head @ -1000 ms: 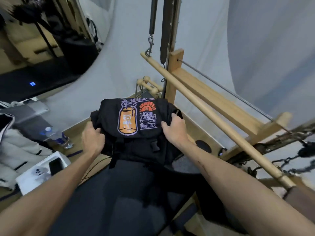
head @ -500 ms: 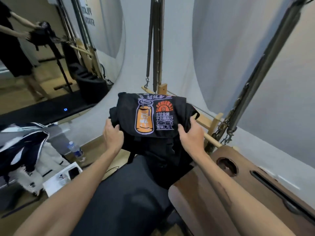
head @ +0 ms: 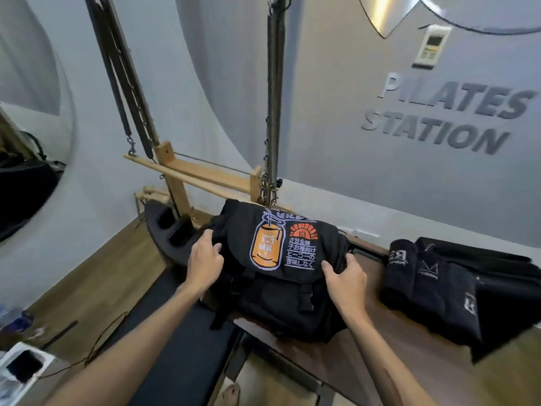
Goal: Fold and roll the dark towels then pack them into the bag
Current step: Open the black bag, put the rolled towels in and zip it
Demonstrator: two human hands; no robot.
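Note:
A black bag [head: 275,291] with an orange can print on its flap rests on the wooden platform [head: 409,358], flap closed over its buckles. My left hand [head: 205,259] grips the bag's left side. My right hand [head: 345,279] grips its right side near the flap's corner. To the right lie the dark towels: one rolled towel [head: 401,271] with white lettering stands beside a flatter folded stack [head: 468,297].
A spring and chains [head: 273,112] hang just behind the bag from above. A wooden bar frame [head: 205,177] stands at the back. Black padded carriage [head: 181,332] lies below left. A white box [head: 20,367] and a cable lie on the floor at left.
I have carried the bag to the right and it now rests on the wooden platform. The view has swung right, bringing the dark towels and the wall lettering into sight.

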